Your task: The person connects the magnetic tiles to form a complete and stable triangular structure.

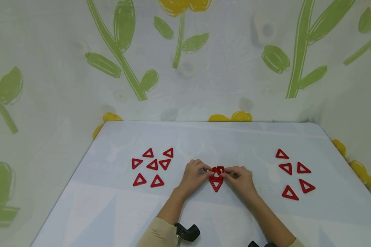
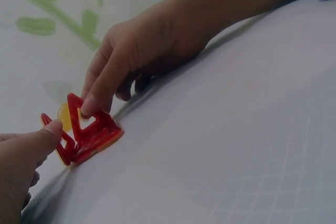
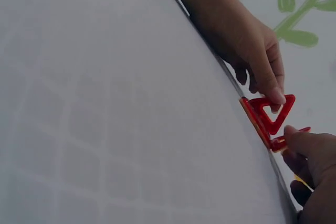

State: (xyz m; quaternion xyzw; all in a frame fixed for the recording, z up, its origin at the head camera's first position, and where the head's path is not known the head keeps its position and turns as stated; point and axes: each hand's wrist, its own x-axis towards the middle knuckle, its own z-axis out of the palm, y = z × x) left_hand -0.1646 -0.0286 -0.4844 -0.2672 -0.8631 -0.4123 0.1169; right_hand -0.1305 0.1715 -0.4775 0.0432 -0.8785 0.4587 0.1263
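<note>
Small red open-centred triangle tiles are joined in a cluster in front of me. One flat triangle tile point(image 1: 216, 185) points toward me, and others stand raised at its far side. My left hand point(image 1: 194, 177) pinches the left raised triangle tile point(image 2: 66, 142) between thumb and fingers. From the other side, my right hand point(image 1: 242, 181) pinches the right raised triangle tile point(image 2: 84, 119). In the right wrist view the two raised tiles lean at an angle from the joined base. Fingertips partly cover the cluster's far part.
Several loose red triangle tiles point(image 1: 152, 165) lie flat to the left on the white table point(image 1: 117, 219). More red triangle tiles point(image 1: 303, 168) lie to the right. Behind the table's far edge hangs a pale backdrop point(image 1: 222, 82) with painted plants. A black wrist device point(image 1: 188, 232) sits at the left sleeve.
</note>
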